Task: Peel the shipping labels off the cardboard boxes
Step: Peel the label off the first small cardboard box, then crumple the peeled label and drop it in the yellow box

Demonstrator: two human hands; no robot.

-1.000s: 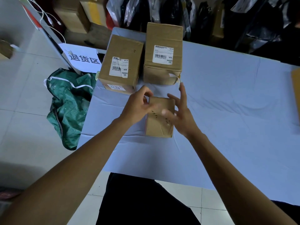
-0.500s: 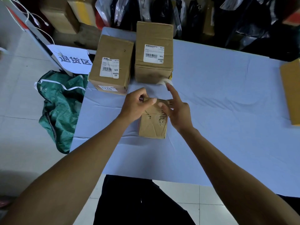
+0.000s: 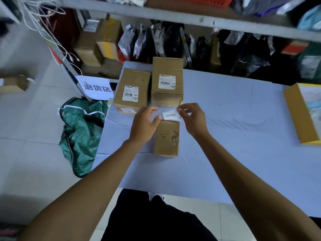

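Landmark: small cardboard box (image 3: 166,138), lying on the pale blue table cover (image 3: 225,119) directly in front of the person; its top face is bare, with torn patches in the paper near the right edge. Peeled shipping label (image 3: 171,114) is held in the air just beyond the small box's far edge, printed side up, barcode visible. Right hand (image 3: 192,119) pinches the label's right end between thumb and fingertips. Left hand (image 3: 144,123) sits at the small box's far-left corner, fingers relaxed and loosely together, thumb tip at the label's left end; cannot tell whether it grips the label or only touches it. Beyond the small box stand two larger boxes side by side: left box (image 3: 132,90) and right box (image 3: 166,80), each with a white label on top. Green bag (image 3: 81,133) lies on the floor to the left of the small box. Yellow-edged box (image 3: 295,115) sits well to the right.
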